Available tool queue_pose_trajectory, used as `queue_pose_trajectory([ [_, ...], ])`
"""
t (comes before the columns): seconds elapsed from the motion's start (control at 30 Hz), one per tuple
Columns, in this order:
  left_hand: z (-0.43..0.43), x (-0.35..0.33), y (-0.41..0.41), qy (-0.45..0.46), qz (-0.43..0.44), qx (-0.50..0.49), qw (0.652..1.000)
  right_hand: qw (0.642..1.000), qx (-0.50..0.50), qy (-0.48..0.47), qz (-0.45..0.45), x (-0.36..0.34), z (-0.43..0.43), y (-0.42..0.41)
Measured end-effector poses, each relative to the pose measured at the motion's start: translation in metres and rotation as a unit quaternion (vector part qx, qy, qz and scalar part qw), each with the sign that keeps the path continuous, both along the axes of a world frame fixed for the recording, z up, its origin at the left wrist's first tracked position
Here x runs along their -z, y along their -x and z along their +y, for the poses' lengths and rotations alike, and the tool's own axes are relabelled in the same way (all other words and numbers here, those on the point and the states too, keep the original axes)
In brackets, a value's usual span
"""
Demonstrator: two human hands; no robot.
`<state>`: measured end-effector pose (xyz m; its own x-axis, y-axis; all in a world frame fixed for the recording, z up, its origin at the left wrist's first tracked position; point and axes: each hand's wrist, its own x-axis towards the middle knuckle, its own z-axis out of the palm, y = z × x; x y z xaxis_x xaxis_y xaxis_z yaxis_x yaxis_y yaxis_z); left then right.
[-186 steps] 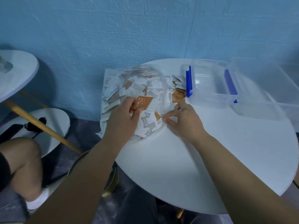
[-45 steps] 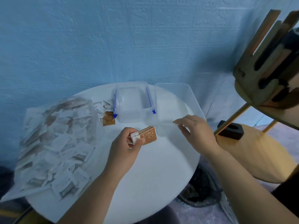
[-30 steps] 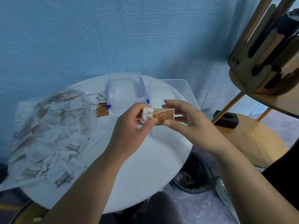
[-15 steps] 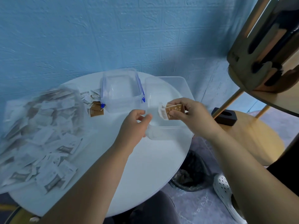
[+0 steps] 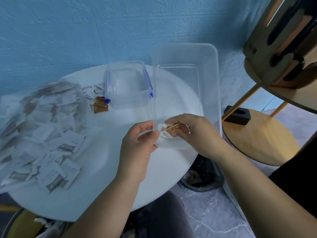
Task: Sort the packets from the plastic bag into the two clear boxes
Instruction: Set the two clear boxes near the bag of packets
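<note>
A large clear box [image 5: 186,79] stands at the table's right edge. Inside its near end, my right hand [image 5: 195,133] pinches a small stack of brown and white packets [image 5: 169,129] low over the floor of the box. My left hand [image 5: 137,145] pinches the box's near left wall. To the left of this box is a smaller clear box with blue clips [image 5: 127,85], nothing visible inside it. The plastic bag [image 5: 42,127], full of packets, lies on the table's left side. A few loose packets [image 5: 98,103] lie beside the small box.
Everything sits on a round white table [image 5: 111,172] against a blue wall. On the right are a wooden stand with a round base [image 5: 257,140] and a black block [image 5: 237,115]. A dark mesh bin [image 5: 202,176] sits on the floor under the table's right edge.
The packet stack passed from my left hand to my right, which lowered it into the large box. My left hand moved to that box's near left wall.
</note>
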<state>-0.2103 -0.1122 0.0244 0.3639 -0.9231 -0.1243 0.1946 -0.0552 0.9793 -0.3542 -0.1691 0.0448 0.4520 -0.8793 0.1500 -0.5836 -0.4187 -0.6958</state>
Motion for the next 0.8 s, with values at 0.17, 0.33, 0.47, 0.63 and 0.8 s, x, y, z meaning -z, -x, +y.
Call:
queue_pose_trajectory([
  [0.17,0.006,0.002,0.002,0.014,-0.003,-0.016,1.0,1.0,0.013,-0.004,0.013,0.006,0.001,-0.005],
  [0.33,0.01,-0.001,0.007,0.013,-0.002,-0.014,1.0,0.988,-0.065,-0.04,0.131,0.002,0.005,0.006],
  [0.47,0.013,-0.002,0.008,0.013,0.006,-0.018,1.0,0.983,-0.082,-0.063,0.15,0.0,0.008,0.008],
  [0.63,0.016,-0.003,0.006,0.016,0.007,-0.024,1.0,0.985,-0.072,-0.084,0.135,-0.004,0.012,0.011],
  [0.8,0.019,-0.003,0.007,0.017,0.004,-0.025,1.0,0.981,-0.051,-0.093,0.162,-0.004,0.009,0.013],
])
